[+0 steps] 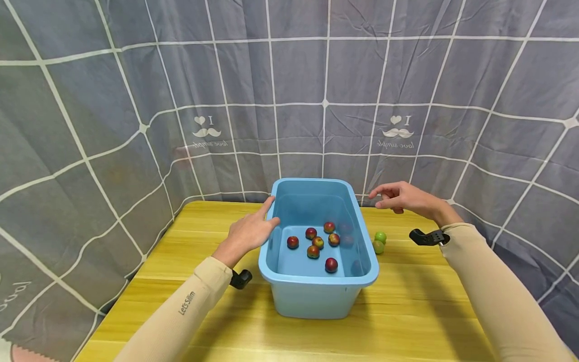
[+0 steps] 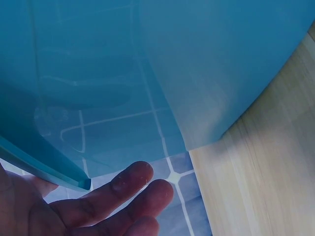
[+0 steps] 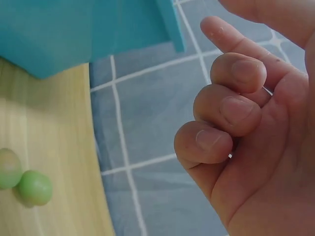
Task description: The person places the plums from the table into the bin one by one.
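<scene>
A light blue plastic tub (image 1: 318,279) stands in the middle of the table. Several small red fruits (image 1: 331,265), some with yellow patches, lie spread over its floor. My left hand (image 1: 249,231) touches the tub's left rim, thumb over the edge; the left wrist view shows its other fingers (image 2: 130,179) extended below the rim, outside. Past the tub's right side, my right hand (image 1: 400,197) hangs in the air holding nothing, its index finger pointing toward the tub and the other fingers (image 3: 216,110) loosely curled. Two small green fruits (image 1: 380,237) lie on the table against the tub's right side.
The yellow wooden table (image 1: 181,241) reaches back to a grey curtain (image 1: 298,125) with white grid lines, which surrounds it behind and at both sides. Each wrist carries a black camera mount (image 1: 427,237).
</scene>
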`<state>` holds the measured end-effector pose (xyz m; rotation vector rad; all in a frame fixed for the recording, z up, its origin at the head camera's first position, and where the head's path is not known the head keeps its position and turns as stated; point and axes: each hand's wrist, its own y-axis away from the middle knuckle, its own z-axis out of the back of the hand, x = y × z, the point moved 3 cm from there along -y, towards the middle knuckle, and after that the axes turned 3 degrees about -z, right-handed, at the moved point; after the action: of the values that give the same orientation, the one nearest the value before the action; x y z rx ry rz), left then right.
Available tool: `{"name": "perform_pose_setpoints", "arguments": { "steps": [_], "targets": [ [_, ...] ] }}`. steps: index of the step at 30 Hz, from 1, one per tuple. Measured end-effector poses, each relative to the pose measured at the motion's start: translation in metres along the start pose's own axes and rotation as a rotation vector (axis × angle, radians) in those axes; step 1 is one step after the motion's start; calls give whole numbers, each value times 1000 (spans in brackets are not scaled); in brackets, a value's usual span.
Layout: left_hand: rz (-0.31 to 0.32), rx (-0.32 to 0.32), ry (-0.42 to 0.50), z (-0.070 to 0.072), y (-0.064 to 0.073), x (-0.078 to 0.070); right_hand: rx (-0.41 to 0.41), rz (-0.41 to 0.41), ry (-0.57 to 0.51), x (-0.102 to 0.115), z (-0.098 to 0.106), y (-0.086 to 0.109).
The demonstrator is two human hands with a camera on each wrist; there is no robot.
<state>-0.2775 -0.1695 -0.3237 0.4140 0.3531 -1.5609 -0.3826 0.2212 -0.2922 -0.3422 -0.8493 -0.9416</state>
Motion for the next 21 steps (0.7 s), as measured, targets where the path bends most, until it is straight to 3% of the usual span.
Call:
{"name": "perform_pose_setpoints", "arguments": {
  "steps": [9,21],
  "targets": [
    [0,-2,-3,0,0,0,-21,1,-216,-40,-5,4],
    [-6,-7,-5,-1,2,-1,-37,-44,-390,-94,-22,3]
  ]
}}
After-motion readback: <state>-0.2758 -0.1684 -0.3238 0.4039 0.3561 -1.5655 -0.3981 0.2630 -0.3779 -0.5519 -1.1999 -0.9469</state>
